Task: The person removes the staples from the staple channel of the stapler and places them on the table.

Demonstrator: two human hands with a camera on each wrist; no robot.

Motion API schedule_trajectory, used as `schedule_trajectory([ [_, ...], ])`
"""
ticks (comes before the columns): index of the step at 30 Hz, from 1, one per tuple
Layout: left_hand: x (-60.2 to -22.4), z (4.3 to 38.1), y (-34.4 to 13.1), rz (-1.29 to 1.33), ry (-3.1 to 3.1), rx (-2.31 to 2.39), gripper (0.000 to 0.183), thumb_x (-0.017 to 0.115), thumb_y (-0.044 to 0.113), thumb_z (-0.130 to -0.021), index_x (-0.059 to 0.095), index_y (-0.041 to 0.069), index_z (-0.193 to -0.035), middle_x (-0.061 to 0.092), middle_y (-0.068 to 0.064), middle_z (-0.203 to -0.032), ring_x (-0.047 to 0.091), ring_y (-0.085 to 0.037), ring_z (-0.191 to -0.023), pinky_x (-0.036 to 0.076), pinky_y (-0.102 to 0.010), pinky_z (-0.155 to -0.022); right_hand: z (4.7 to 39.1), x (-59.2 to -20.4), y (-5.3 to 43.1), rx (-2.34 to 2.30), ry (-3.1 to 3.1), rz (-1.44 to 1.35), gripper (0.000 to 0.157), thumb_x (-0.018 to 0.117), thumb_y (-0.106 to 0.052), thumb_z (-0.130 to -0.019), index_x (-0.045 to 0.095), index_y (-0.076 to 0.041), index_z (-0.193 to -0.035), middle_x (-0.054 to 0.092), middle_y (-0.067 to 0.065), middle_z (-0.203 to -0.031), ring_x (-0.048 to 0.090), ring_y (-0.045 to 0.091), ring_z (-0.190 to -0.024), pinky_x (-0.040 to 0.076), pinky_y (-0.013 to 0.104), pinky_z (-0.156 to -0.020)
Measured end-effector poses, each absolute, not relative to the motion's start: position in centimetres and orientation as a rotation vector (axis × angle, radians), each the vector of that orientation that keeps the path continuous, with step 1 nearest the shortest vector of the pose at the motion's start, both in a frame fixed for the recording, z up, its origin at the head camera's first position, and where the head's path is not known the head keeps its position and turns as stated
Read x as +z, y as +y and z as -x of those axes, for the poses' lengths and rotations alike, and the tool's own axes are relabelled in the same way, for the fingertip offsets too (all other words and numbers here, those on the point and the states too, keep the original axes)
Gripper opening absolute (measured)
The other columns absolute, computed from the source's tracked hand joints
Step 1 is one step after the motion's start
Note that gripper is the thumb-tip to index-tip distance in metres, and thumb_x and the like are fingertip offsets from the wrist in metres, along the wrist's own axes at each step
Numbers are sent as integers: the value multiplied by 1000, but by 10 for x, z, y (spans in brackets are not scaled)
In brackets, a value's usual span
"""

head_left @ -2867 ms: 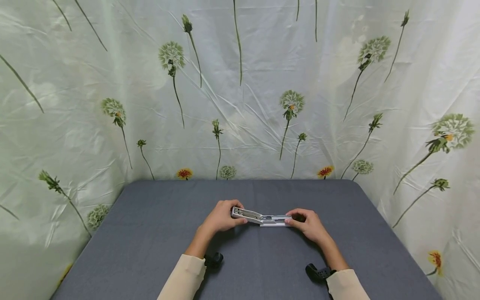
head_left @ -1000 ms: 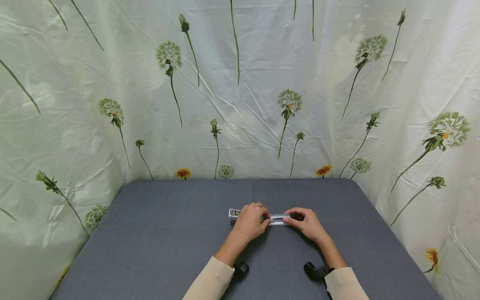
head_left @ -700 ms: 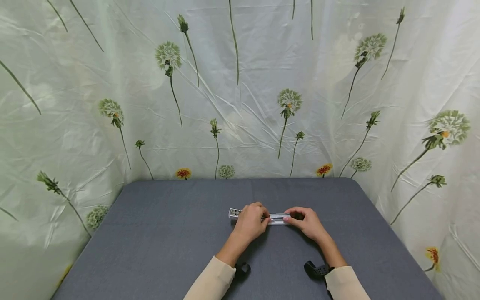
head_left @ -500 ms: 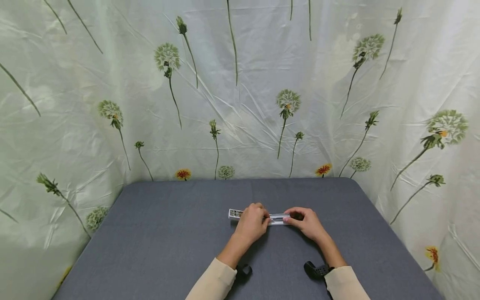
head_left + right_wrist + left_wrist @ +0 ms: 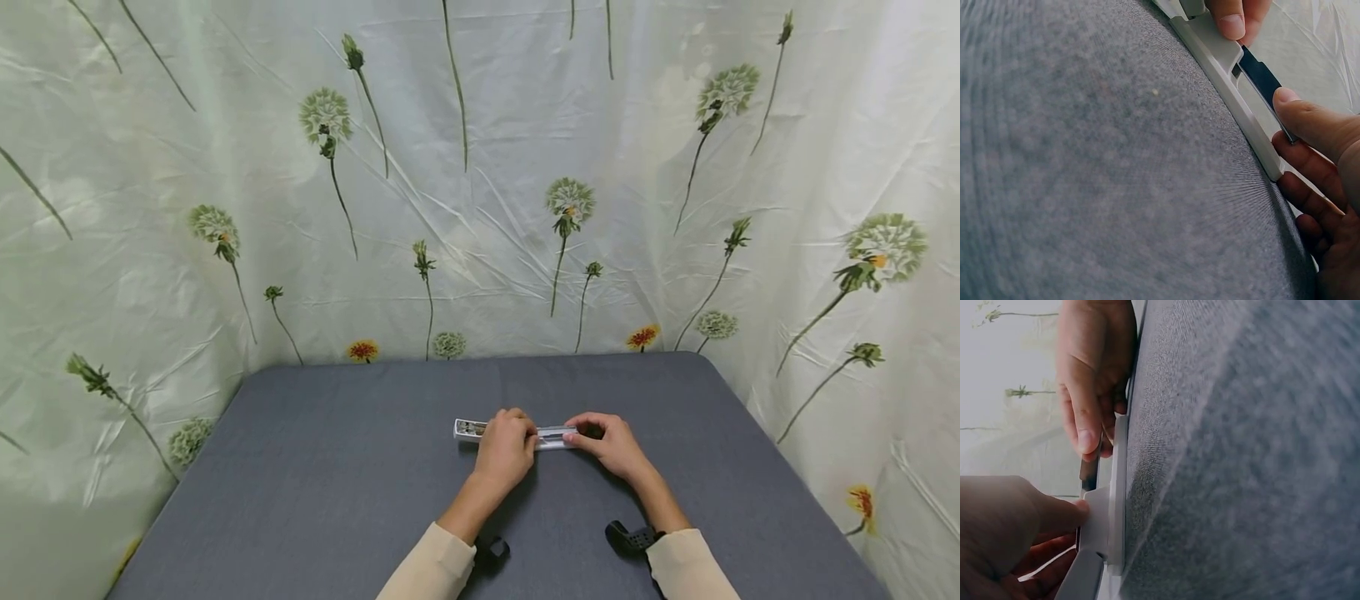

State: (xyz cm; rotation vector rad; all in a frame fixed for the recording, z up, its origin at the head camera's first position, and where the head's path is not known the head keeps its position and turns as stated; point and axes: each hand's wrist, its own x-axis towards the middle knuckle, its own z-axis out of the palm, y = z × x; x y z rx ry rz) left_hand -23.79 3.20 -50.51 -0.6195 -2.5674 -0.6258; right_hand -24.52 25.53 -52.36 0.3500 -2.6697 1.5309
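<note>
A white and grey stapler [image 5: 553,444] lies on the table, its top cover [image 5: 468,429] swung far back to the left. My left hand [image 5: 504,450] pinches the stapler's middle near the hinge, thumb on the near side, and hides part of it. At the right end, my right hand [image 5: 611,448] pinches the tip of the metal staple magazine [image 5: 1263,81] between thumb and fingers. The magazine stands slightly above the white base [image 5: 1235,103], a gap showing between them in the right wrist view. Whether staples lie inside cannot be made out.
A grey cloth-covered table [image 5: 315,492] surrounds the stapler. Behind it and at both sides hangs a pale curtain [image 5: 495,250] with dandelion prints. Black straps with camera mounts [image 5: 630,540] sit at the wrists.
Since the earliest frame, my left hand has moved right from the cover's far end to the stapler's middle. My right hand keeps its pinch. Over the last second the hands hardly move.
</note>
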Motion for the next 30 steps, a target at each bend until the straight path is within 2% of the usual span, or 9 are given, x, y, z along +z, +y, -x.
schedule_trajectory([
  [5, -503, 236, 31, 578, -2588, -718, 5, 85, 16, -82, 80, 17, -82, 74, 3, -94, 67, -19, -89, 55, -37, -81, 244, -523, 255, 1540, -2680, -339, 25, 81, -28, -90, 78, -10, -107, 76, 8, -100, 63, 10, -79, 50, 23, -70],
  [9, -500, 237, 32, 536, -2607, -750, 7, 87, 22, -82, 81, 20, -85, 75, 4, -96, 69, -19, -89, 56, -36, -77, 243, -524, 255, 1537, -2683, -324, 24, 81, -28, -90, 78, -12, -108, 76, 6, -101, 63, 10, -80, 50, 23, -70],
  [14, -498, 239, 34, 500, -2602, -748, 12, 90, 29, -80, 81, 22, -84, 76, 5, -95, 71, -17, -84, 56, -31, -69, 243, -524, 254, 1545, -2668, -334, 24, 81, -28, -90, 78, -12, -108, 76, 7, -102, 63, 10, -80, 50, 23, -71],
  [22, -499, 240, 37, 468, -2590, -730, 13, 90, 32, -80, 81, 23, -82, 77, 6, -92, 72, -15, -80, 55, -30, -65, 243, -525, 255, 1549, -2680, -331, 23, 80, -27, -91, 78, -12, -108, 76, 7, -102, 63, 10, -80, 49, 24, -71],
  [30, -499, 242, 36, 477, -2578, -724, 17, 90, 35, -79, 78, 24, -85, 76, 8, -83, 67, -11, -67, 50, -27, -57, 245, -525, 256, 1520, -2688, -341, 22, 80, -29, -91, 78, -13, -107, 76, 5, -101, 64, 9, -82, 50, 24, -73],
])
